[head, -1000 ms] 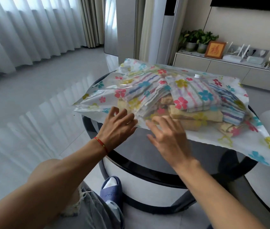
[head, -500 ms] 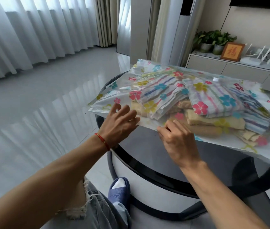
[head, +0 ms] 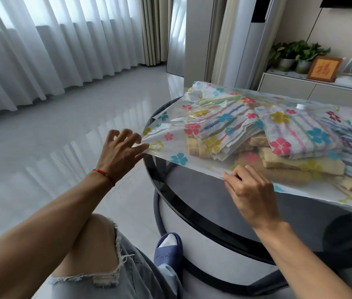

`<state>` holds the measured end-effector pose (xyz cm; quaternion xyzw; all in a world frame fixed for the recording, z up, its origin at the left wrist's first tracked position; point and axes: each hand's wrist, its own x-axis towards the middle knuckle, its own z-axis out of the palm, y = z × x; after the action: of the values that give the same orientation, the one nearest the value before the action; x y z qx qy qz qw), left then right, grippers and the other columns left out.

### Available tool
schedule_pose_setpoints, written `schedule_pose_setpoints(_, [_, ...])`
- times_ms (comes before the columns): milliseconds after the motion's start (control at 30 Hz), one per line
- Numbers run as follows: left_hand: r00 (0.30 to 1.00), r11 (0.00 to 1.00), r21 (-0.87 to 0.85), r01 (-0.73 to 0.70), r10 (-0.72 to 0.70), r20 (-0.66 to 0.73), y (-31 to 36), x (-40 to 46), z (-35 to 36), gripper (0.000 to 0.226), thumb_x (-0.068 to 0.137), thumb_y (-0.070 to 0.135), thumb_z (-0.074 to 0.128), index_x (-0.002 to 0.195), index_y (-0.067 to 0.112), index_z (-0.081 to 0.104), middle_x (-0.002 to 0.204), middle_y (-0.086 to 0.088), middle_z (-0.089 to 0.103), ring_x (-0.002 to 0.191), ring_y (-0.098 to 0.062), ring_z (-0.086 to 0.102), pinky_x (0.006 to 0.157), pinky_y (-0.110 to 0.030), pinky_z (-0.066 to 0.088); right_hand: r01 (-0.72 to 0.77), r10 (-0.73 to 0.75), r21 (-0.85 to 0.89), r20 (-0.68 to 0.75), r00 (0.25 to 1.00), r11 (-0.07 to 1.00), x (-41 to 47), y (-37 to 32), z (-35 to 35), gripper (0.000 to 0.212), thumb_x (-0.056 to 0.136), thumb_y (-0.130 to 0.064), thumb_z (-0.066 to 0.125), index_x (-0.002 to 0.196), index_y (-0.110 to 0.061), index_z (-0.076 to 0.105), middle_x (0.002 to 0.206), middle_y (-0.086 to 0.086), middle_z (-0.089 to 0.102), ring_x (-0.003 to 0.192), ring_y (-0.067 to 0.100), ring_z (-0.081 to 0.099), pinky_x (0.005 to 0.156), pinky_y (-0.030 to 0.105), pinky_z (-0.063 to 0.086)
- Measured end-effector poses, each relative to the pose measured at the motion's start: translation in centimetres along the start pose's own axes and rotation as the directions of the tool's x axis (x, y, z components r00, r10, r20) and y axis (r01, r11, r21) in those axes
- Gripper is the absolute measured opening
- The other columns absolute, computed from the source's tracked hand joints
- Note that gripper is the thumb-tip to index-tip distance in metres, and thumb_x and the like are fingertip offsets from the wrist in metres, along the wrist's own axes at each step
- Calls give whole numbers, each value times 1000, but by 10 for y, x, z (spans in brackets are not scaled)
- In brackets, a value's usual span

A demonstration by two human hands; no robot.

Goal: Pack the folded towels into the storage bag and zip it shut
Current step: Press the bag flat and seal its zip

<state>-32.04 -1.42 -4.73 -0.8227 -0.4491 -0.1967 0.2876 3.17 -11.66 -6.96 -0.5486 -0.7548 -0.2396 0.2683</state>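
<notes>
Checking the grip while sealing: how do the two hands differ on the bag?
The left hand is at the bag's corner with fingers spread; the right hand is curled, pinching mid-edge. The left wrist has a red string; the right wrist is bare. Both touch the near edge.

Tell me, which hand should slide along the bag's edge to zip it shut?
Probably the right hand: it already pinches the storage bag at its near edge, mid-length. The left hand holds the edge's left end, well placed to anchor it.

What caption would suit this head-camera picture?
Both hands, left hand and right hand, pinch the towel-filled storage bag along its near edge.
</notes>
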Motion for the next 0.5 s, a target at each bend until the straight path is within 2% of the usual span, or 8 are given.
schedule_pose_setpoints(100, [996, 996, -41, 76, -74, 53, -9, -8, 1, 23, 89, 35, 71, 108, 23, 75, 102, -7, 67, 86, -31, 62, 70, -42, 45, -3, 3, 15, -12, 1000, 1000, -5, -1, 4, 26, 77, 9, 83, 71, -10, 66, 70, 5, 56, 64, 26, 53, 53, 39, 49])
schedule_pose_setpoints(233, [973, 961, -165, 223, -211, 91, -13, -19, 1, 20, 86, 21, 77, 105, 16, 78, 95, -9, 69, 69, -31, 67, 54, -39, 55, -27, 28, 34, -20, 999, 999, -10, -1, 8, 25, 79, 8, 82, 71, -9, 66, 71, 5, 57, 65, 27, 53, 53, 40, 49])
schedule_pose_setpoints(367, [956, 918, -269, 293, -286, 65, -11, -19, 2, 18, 88, 17, 74, 105, 11, 78, 91, -12, 71, 67, -34, 69, 57, -43, 58, -42, 45, 65, -39, 998, 997, -2, -7, 11, 21, 82, 6, 78, 72, -9, 66, 73, 6, 58, 65, 27, 55, 53, 41, 49])
schedule_pose_setpoints(500, [932, 846, -408, 343, -362, 32, 0, -15, 3, 20, 84, 5, 77, 103, 1, 78, 86, -18, 72, 65, -34, 69, 63, -39, 58, -41, 43, 77, -24, 999, 996, -7, -5, 10, 16, 83, 2, 79, 79, -10, 70, 79, 5, 62, 71, 26, 57, 58, 40, 50])
